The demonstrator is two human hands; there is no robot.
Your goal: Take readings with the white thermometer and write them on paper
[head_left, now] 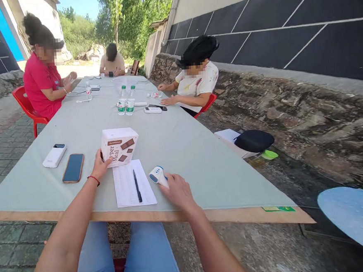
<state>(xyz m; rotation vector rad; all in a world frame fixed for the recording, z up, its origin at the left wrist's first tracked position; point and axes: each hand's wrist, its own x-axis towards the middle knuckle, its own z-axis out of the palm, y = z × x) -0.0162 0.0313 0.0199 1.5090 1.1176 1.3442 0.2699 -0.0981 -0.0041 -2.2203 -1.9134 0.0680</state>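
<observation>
My left hand (102, 165) grips the near left side of a white box (120, 146) with brown print, which stands on the table behind a sheet of paper. My right hand (178, 189) is closed round the handle of a white and blue infrared thermometer (158, 176), lying low over the tabletop right of the paper. Between the hands, the printed sheet (124, 189) carries a black pen (137, 186) lying lengthwise. A smartphone (73, 168) with a dark screen and a white power bank (55, 155) lie left of my left hand.
Two green-capped water bottles (126, 100) stand mid-table, with a white power bank (152, 110) and a dark phone (159, 107) nearby. Three people sit round the long cloth-covered table (202, 167). A light blue hat-like object (355, 215) is at lower right, and a black cap (254, 141) lies beyond the right edge.
</observation>
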